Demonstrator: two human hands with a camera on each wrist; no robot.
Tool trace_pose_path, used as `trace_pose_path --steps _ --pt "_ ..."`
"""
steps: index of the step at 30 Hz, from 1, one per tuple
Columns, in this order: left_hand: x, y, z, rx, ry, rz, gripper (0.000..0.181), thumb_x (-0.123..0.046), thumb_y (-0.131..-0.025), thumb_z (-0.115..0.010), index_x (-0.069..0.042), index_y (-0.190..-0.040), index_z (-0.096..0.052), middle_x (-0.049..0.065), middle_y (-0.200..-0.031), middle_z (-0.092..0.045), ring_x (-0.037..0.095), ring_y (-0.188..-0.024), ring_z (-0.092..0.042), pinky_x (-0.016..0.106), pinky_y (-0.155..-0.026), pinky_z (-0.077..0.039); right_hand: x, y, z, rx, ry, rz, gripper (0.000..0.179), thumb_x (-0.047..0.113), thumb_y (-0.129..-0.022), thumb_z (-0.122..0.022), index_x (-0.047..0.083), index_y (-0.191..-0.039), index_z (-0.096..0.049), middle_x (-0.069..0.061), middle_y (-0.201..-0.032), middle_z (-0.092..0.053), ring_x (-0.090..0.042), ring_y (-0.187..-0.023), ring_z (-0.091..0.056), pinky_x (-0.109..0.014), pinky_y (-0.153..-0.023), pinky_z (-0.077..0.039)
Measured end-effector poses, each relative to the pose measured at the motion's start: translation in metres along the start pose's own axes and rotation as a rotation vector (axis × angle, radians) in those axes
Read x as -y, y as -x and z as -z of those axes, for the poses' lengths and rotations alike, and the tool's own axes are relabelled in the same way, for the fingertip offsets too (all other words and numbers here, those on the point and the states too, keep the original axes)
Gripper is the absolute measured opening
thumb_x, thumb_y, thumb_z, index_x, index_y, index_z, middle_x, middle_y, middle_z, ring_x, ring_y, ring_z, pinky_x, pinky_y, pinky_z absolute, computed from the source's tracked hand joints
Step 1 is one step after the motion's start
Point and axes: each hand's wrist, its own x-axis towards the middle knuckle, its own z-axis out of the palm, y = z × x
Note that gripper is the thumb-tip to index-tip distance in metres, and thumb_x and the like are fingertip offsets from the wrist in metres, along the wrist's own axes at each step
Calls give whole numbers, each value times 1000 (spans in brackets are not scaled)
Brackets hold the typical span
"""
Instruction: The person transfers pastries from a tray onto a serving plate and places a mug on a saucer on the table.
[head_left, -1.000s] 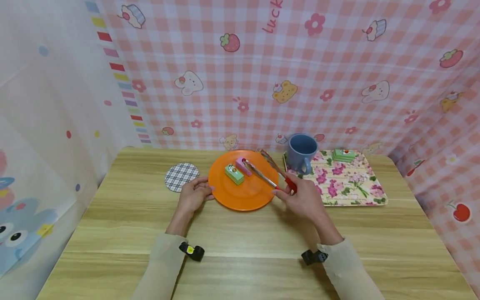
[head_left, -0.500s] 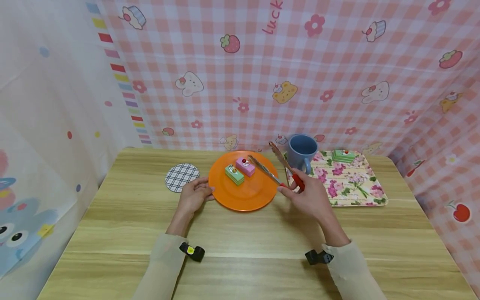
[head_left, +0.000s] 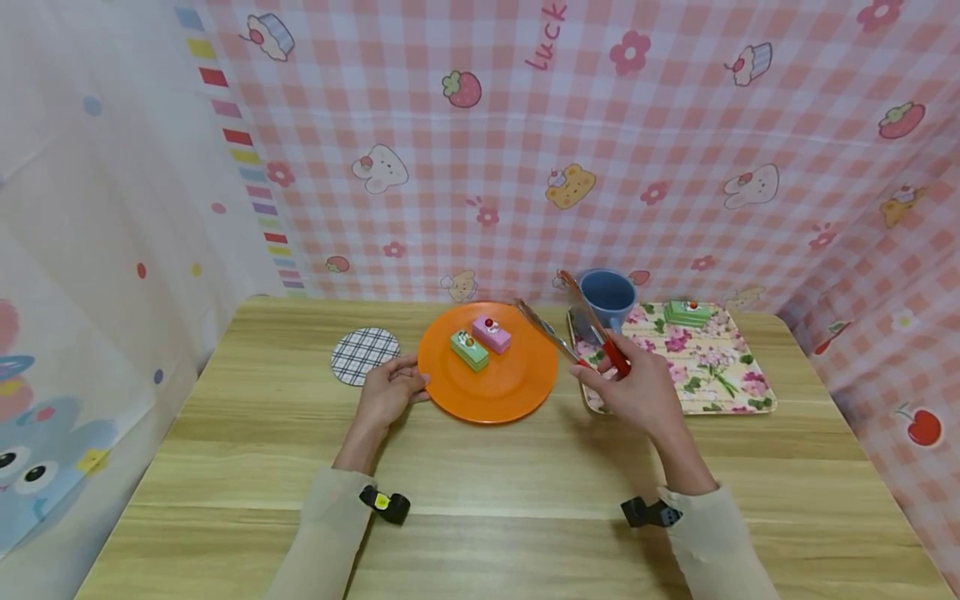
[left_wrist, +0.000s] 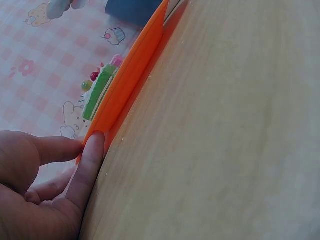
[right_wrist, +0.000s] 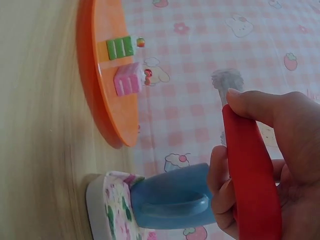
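Note:
My left hand pinches the left rim of an orange plate; in the left wrist view its thumb and a finger meet at the rim. On the plate lie a green cake slice and a pink cake slice, side by side. My right hand holds red-handled metal tongs above the gap between plate and tray. The tongs' arms are spread, with nothing between them. Behind the tongs stands a blue mug on the left end of a floral tray.
Another green cake slice lies at the back of the floral tray. A round checked coaster is left of the plate, on the wooden table. A pink checked cloth hangs behind the table's back edge.
The right hand has moved to the right with the tongs, from over the pink cake slice toward the tray. The pink slice now sits apart from the tongs. The left hand stays put.

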Motion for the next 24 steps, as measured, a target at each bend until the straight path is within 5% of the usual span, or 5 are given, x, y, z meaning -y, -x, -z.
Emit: trace_pose_path --steps 24 --pt "-1 1 0 -12 10 -2 42 4 -96 -64 2 -138 -58 11 -99 -65 10 -79 -69 27 -74 -67 -19 -1 23 -127 -27 -58 85 61 -88 -72 8 -152 -49 -13 -96 -70 -19 -68 -61 -27 -52 -51"
